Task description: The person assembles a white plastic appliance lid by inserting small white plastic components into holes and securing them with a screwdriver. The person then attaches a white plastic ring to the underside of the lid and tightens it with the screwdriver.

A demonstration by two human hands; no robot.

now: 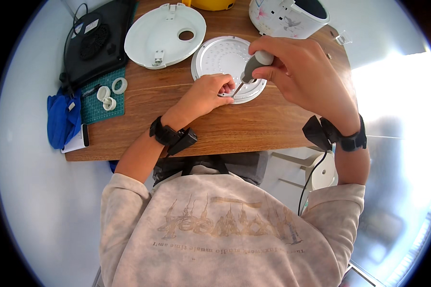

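Note:
A screwdriver (pixel 256 65) with a grey handle is gripped from above by my right hand (pixel 299 67). Its thin metal shaft slants down and to the left, ending at the near rim of a round silvery-white dimpled plate (pixel 215 51), which lies flat on the table. My left hand (pixel 208 94) rests at that same rim, thumb and fingers closed around the spot by the screwdriver's tip; what they pinch there is too small to make out. Beyond my left hand, a white oval appliance lid (pixel 151 31) with a round hole lies with its hinge parts showing.
A white flower-patterned appliance housing (pixel 285 19) stands at the back right, near a yellow object (pixel 210 4). To the left are a black appliance base (pixel 98 40), a green cutting mat (pixel 115 100), white tape rolls (pixel 119 85) and a blue cloth (pixel 62 117). A white stool (pixel 321 174) stands below the table.

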